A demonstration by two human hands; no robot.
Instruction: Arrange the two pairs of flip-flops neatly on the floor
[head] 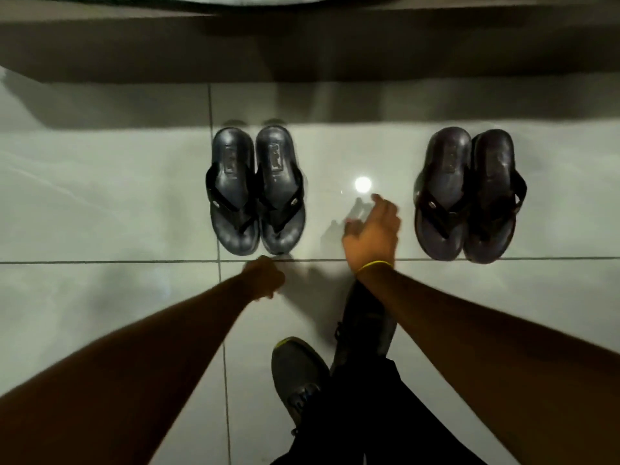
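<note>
The left hand (265, 276) is curled into a loose fist, fingers folded under so they are hard to make out, and it holds nothing; its knuckles hang just short of the toe end of the left pair of flip-flops (256, 189). The right hand (374, 229) is spread, fingers loosely parted and somewhat blurred, empty, hovering over bare tile between the two pairs. A thin yellow band (374, 264) rings its wrist. Both forearms are bare and run off the lower edges of the view. The left pair is dark grey-blue with a smooth, slightly shiny footbed, black Y-shaped straps and a rectangular stamped label at each heel; the two soles lie side by side, touching, heels pointing away. The right pair of flip-flops (466, 194) is darker, almost black, of the same rounded shape, its soles also pressed together, well apart from the first pair; its details are lost in shadow. Both sit on the glossy pale tiled floor (100, 203), which shows dark grout lines and a round bright reflection. Behind them runs a dark brown ledge (302, 45), its top cut off. Below, a grey laced sneaker (297, 377) and dark trousers (369, 414) show partly.
</note>
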